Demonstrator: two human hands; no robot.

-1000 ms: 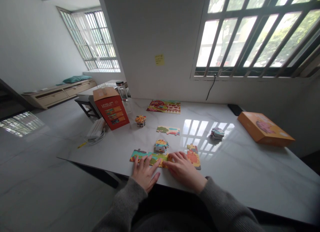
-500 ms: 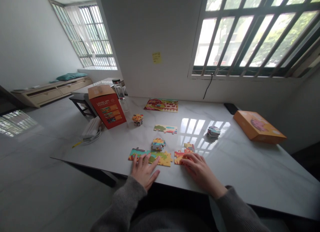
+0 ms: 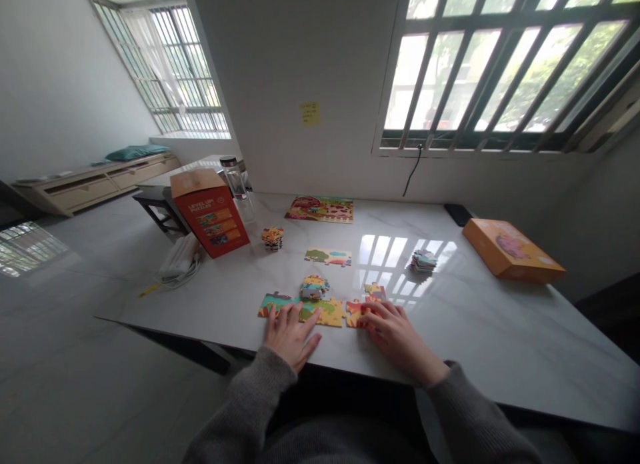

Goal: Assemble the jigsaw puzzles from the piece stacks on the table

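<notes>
Red box (image 3: 213,224) reads "LEVEL UP! PUZZLES" above a column of puzzle pictures. Writing on the yellow sticky note (image 3: 310,113) is too small to read.

Vs. 1 s ago: right hand (image 3: 400,337) has shifted right, off the yellow end of the jigsaw strip (image 3: 327,312), and now sits on the orange pieces (image 3: 356,314). Those pieces lie just right of the strip, with a narrow gap between.

Left hand (image 3: 290,337): fingers (image 3: 295,311) spread flat, tips on the strip, no grip. Right hand: fingers (image 3: 373,311) lightly curled over the orange pieces, no grip.

All of this is on the marble table (image 3: 480,344), near the front edge. Loose piece (image 3: 375,291) lies just behind the orange pieces; piece stack (image 3: 314,287) is just behind the strip.

Further back: second stack (image 3: 273,237), third stack (image 3: 423,261), finished puzzle (image 3: 319,209), animal strip (image 3: 327,257).

Orange box (image 3: 513,251) lies flat, lid on, contents hidden. Red box contents also hidden. Glass bottle (image 3: 235,184) stands behind the red box.
</notes>
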